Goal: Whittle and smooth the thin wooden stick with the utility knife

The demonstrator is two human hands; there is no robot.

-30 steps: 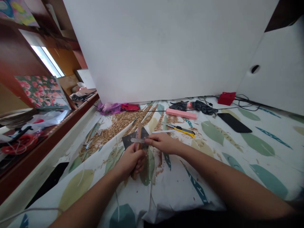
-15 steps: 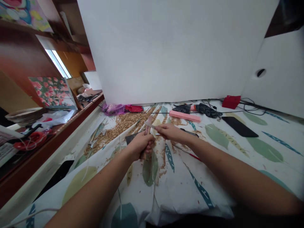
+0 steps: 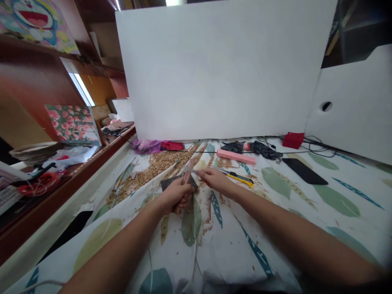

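Left hand (image 3: 178, 197) wraps its grip round a stick (image 3: 185, 178) pointing away; right hand (image 3: 214, 179) pinches a blurred, perhaps flat strip (image 3: 193, 170) across it.

cloth (image 3: 232, 245): white, with green, teal and yellowish leaves
stick (image 3: 186, 177): pinkish brown
strip (image 3: 192, 169): whitish
wood shavings (image 3: 154, 168): tan
block (image 3: 235, 157), far: pink
knife (image 3: 244, 180), right: yellow and black
picture (image 3: 72, 123), left: pink flowers over green

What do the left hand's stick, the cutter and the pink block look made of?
Stick: likely wood, dull pinkish brown, though blurred. Cutter: probably smooth plastic handle, given its even yellow and black. Pink block: perhaps foam or plastic; its matte surface leaves it open.
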